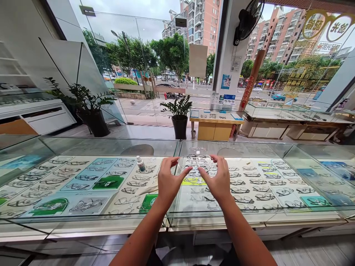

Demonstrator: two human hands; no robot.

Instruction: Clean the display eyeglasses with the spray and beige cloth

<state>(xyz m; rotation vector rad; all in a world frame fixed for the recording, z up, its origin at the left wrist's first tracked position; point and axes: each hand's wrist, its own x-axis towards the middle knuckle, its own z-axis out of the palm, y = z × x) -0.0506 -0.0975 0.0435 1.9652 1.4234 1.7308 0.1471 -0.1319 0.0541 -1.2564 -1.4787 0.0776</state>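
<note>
A pair of clear-framed glasses is held up above the glass display counter, spanning the space between my two hands. My left hand grips its left side, thumb and fingers closed around the edge. On the other side my right hand pinches the frame in the same way. The thin, see-through rims are hard to tell from the eyeglasses lying below. A small white bottle stands on the counter to the left of my left hand.
Rows of eyeglasses lie inside the glass display case. Green cards sit among them at the left. Beyond are a potted plant, a wooden cabinet and a glass front. A black fan hangs on the pillar.
</note>
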